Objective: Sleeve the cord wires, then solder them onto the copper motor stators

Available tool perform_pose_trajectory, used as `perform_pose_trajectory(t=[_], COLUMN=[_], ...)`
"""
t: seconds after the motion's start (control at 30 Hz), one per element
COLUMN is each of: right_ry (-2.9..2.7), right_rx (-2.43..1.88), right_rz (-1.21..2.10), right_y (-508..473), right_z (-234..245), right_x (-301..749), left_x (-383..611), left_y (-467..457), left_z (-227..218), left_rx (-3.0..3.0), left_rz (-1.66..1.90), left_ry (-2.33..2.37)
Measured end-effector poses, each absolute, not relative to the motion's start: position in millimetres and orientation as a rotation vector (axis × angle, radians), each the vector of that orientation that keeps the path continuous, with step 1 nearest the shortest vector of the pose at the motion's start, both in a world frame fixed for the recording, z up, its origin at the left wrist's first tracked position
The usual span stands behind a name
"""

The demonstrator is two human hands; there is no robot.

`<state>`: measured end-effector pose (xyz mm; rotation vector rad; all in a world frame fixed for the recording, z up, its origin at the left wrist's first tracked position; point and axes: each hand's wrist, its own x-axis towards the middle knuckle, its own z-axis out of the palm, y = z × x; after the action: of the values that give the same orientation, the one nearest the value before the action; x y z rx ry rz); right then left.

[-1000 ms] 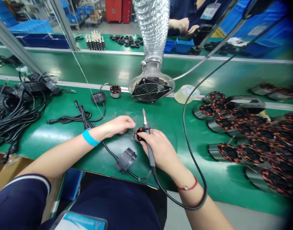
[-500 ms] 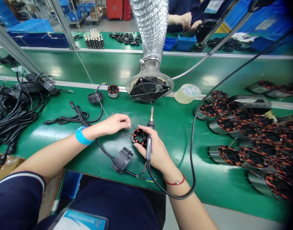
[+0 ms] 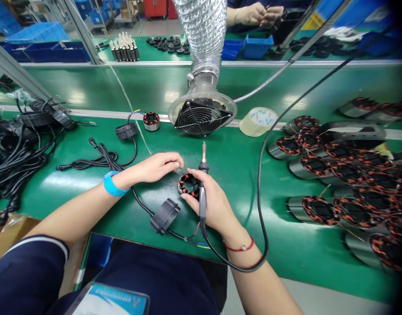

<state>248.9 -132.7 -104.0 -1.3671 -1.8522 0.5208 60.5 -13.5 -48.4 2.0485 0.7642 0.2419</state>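
Note:
My right hand (image 3: 214, 203) wraps round a small motor stator (image 3: 188, 185) with copper windings and also carries a soldering iron (image 3: 202, 192), its metal tip pointing away from me. Just left of the stator is my left hand (image 3: 163, 166), fingers pinched together. A thin strand of solder wire (image 3: 143, 139) comes down from above and runs behind that hand; its end at the fingertips is too small to see. Fine leads stick out from the stator's left side. Nearer to me, a round black plastic housing (image 3: 165, 215) with a cable lies on the green bench (image 3: 234, 262).
Several stators (image 3: 314, 210) stand in rows at right. A fume extractor fan (image 3: 202, 116) hangs beyond my hands, beside a tape roll (image 3: 258, 121). Black cables (image 3: 23, 153) pile up at left. Another stator (image 3: 151, 121) sits near a second housing (image 3: 126, 130). A co-worker's hands (image 3: 260, 15) show across.
My left hand has shifted slightly right, closer to the stator, and its fingers have turned. The right hand keeps its hold on the stator and iron. The view has tilted a little.

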Motion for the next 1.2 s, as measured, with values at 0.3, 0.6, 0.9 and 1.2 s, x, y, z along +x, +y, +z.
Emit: perform_pose_trajectory(t=[0.3,0.6,0.9,1.2], right_ry=[-1.732,-1.772,-1.717,-1.867], right_rx=[-1.512,-1.404,-1.485,-1.439], right_rz=[0.509,0.488,0.468,0.484], right_y=[-132,-132,-129,-131], right_z=[-111,-110,-115,-105], right_x=[257,257,260,260], left_x=[53,74,67,73], left_y=[-22,-21,-36,-36], left_z=[-53,-61,-56,-59], left_rx=[2.066,1.448,2.061,1.430], left_rz=[0.009,0.094,-0.029,0.006], left_ry=[0.750,0.693,0.705,0.628])
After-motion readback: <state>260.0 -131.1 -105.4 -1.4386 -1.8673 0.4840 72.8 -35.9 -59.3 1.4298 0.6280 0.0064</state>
